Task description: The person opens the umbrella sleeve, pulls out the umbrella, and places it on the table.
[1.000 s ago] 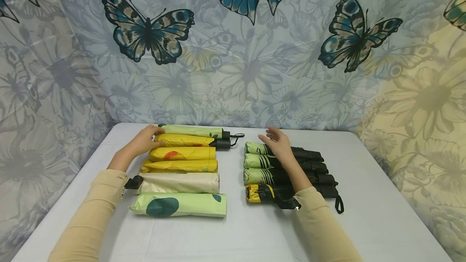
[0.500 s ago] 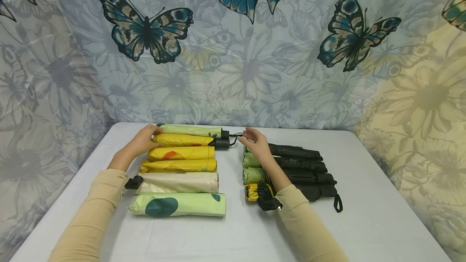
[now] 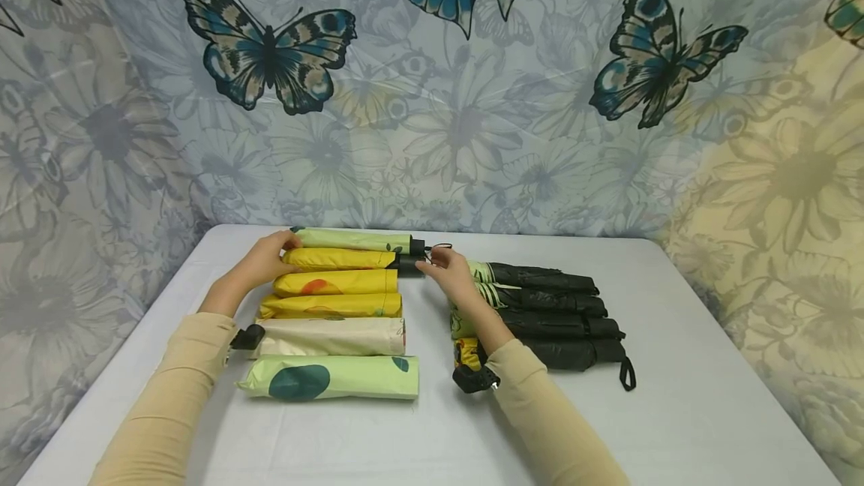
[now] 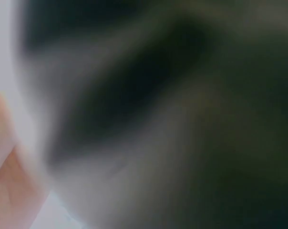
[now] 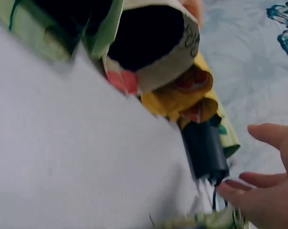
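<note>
In the head view, my left hand point(image 3: 266, 259) grips the left end of a yellow folded umbrella point(image 3: 340, 259), its thumb on the near side and fingers on the far side. This umbrella's black handle point(image 5: 204, 150) sticks out to the right. My right hand point(image 3: 448, 274) is at the handle's end, fingers apart and slightly bent; in the right wrist view its fingertips are near the handle's cord, and I cannot tell if they touch. Behind lies a light green umbrella point(image 3: 354, 240) with a black handle. The left wrist view is mostly a dark blur, with part of the hand point(image 4: 13, 186) at its left edge.
Nearer in the left row lie two yellow umbrellas point(image 3: 337, 283), a cream one point(image 3: 334, 337) and a green one with dark spots point(image 3: 364, 379). Several black folded umbrellas point(image 3: 547, 300) with patterned ends lie under and beside my right forearm. White cloth covers the table point(image 3: 675, 411).
My right hand has moved left from above the black umbrellas to the yellow umbrella's handle end. My left hand stays at the same umbrella's left end.
</note>
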`<state>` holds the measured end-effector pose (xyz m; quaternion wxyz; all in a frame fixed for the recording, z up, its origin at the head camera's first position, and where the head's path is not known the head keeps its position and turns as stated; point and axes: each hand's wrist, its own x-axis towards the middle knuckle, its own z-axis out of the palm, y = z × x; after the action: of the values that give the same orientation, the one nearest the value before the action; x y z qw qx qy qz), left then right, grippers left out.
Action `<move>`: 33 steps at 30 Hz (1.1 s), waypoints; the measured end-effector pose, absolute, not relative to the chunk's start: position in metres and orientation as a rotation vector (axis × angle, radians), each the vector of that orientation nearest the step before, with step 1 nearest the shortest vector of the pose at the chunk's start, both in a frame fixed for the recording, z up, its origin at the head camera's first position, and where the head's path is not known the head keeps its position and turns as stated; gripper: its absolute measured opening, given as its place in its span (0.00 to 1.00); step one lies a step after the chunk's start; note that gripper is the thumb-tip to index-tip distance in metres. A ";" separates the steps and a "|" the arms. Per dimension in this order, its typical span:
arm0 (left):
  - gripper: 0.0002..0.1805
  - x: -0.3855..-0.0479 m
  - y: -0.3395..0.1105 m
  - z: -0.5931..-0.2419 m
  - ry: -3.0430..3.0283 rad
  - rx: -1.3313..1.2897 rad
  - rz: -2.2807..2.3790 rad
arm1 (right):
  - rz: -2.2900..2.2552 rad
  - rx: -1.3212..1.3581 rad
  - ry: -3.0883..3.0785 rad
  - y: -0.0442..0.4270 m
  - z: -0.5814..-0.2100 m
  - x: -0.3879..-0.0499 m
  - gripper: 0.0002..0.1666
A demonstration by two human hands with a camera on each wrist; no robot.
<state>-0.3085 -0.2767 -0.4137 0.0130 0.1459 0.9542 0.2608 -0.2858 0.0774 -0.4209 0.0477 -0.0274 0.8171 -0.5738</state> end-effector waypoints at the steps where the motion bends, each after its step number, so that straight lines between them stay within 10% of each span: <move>1: 0.21 -0.309 -0.277 -0.414 2.970 0.455 0.815 | -1.733 -0.071 2.499 0.075 -0.421 -0.286 0.37; 33: 0.18 -0.307 -0.279 -0.422 2.978 0.486 0.873 | -1.922 0.122 2.214 0.056 -0.427 -0.278 0.43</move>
<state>-0.3069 -0.2786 -0.4218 0.0003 0.1546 0.9481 0.2778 -0.2777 0.0563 -0.4272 0.1032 0.0414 0.7504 -0.6515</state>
